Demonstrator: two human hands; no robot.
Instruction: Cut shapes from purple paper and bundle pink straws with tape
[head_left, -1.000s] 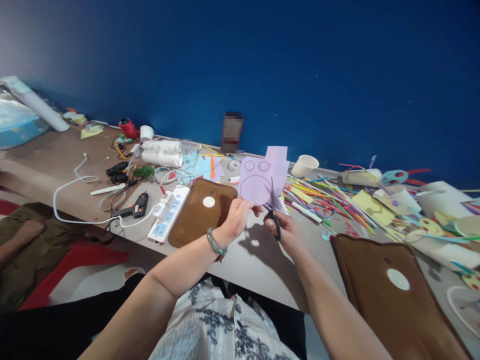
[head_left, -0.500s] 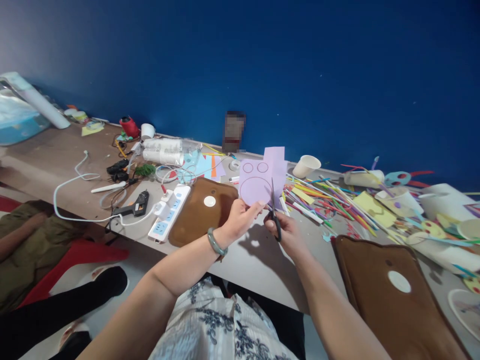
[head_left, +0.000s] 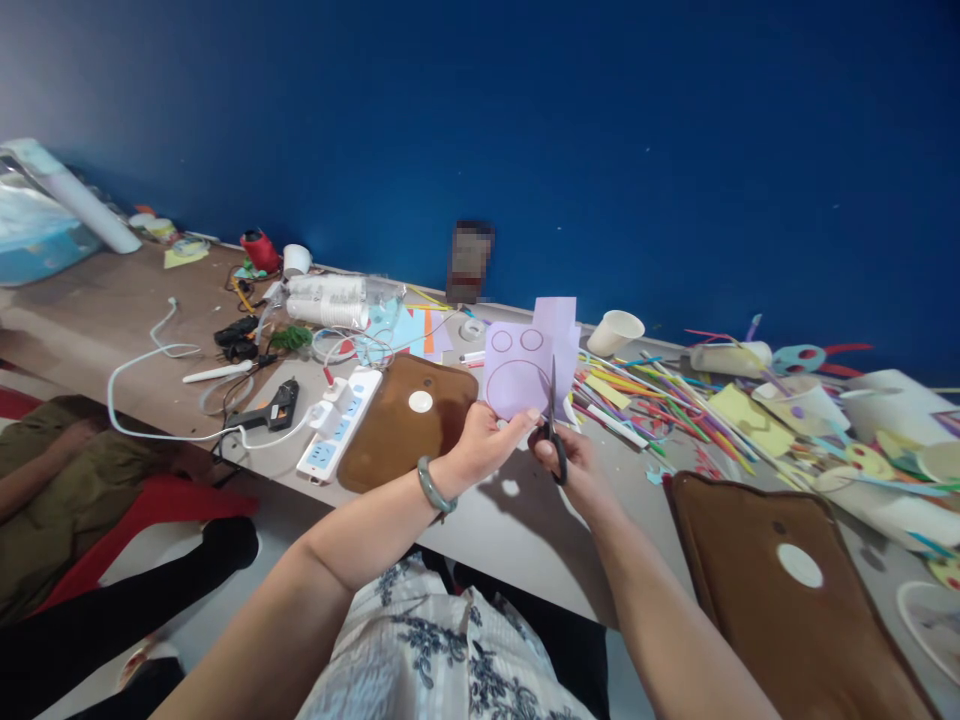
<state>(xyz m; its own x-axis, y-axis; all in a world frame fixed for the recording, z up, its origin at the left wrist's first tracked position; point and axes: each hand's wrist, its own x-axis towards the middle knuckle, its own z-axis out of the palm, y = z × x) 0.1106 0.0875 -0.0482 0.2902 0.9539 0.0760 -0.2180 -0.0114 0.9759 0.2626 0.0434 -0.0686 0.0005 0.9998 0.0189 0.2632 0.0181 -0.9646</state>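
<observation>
My left hand pinches the lower edge of a sheet of purple paper between thumb and fingers. Two small circles and one larger round outline are drawn on the sheet. A separate-looking strip of the paper stands up at its upper right. My right hand is closed around the black handles of a pair of scissors. The blades point up and lie against the right part of the paper, beside the large outline. Whether the blades are parted is hard to make out.
Left of my hands lie a brown pad, a white power strip and a black glue gun. Coloured sticks, a paper cup and another brown pad are at the right. A person sits at the far left.
The purple paper, both hands and the scissors have shifted slightly right in the view. The grips look the same.
</observation>
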